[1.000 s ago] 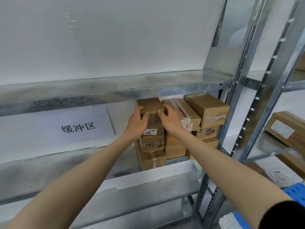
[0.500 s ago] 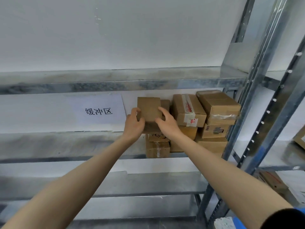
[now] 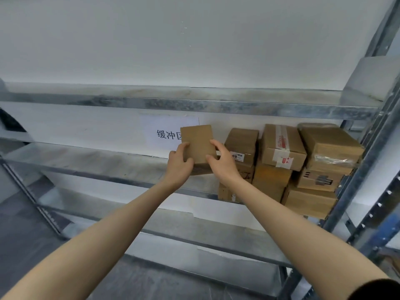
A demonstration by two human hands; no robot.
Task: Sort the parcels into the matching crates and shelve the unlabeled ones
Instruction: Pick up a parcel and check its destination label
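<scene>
Here, a galvanised steel rack (image 3: 91, 159) fills the view, w/ a stack of taped cardboard boxes (image 3: 281, 148) at the right end of its middle shelf and a white paper sign (image 3: 166, 133) on the wall behind. Just left of the stack — overlapping the sign's right edge — is a plain brown parcel (image 3: 198, 141); whether its base touches the shelf cannot be told. Left hand (image 3: 179, 167) and right hand (image 3: 225, 165) grip its near corners — digits curled round the edges.
</scene>
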